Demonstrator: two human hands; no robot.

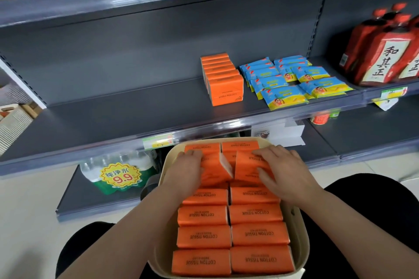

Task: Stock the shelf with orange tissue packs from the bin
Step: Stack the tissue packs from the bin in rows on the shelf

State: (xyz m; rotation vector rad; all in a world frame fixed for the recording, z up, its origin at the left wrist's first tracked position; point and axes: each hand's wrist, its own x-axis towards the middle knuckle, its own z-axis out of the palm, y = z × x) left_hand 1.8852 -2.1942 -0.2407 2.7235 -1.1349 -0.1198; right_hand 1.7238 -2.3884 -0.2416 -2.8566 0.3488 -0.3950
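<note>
Bin [297,253] nearest us, packs [204,235] flat in two rows. At bin's far end, left hand [189,170] grips tilted left pack [215,172]; right hand [281,172] grips tilted right pack [247,165]. We'd lift both straight up, clear of neighbours, then stand them by orange row [223,79] on shelf [113,115]. Deeper layers in bin: we cannot tell.

Blue-and-yellow packets [292,84], two overlapping rows; red-wrapped bottles [383,56] to their right; shrink-wrapped water bottles [138,163], yellow 9.9 sticker; white box [288,135].
</note>
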